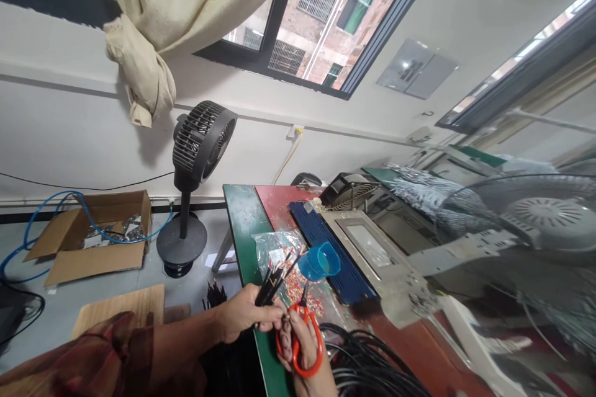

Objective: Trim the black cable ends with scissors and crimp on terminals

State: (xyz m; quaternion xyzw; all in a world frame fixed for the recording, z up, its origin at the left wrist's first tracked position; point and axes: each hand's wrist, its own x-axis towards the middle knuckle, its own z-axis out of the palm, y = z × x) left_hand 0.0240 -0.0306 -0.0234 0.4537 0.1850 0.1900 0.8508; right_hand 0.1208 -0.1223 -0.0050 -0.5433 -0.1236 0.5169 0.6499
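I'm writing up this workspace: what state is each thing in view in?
Left hand: closed around black wires
Black wires: bunched together
Right hand: holding scissors
Scissors: gripped; blade opening unclear
Blue cup: open-topped
Black cable: coiled
Cardboard box: flaps open
Curtain: knotted
Black fan: standing upright; spin unclear
Yellow plug: plugged in

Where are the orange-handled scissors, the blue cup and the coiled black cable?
Orange-handled scissors (320,344), head view: on the side of a handle loop.
Blue cup (318,264), head view: on its side wall.
Coiled black cable (372,367), head view: on the middle of the visible loops.
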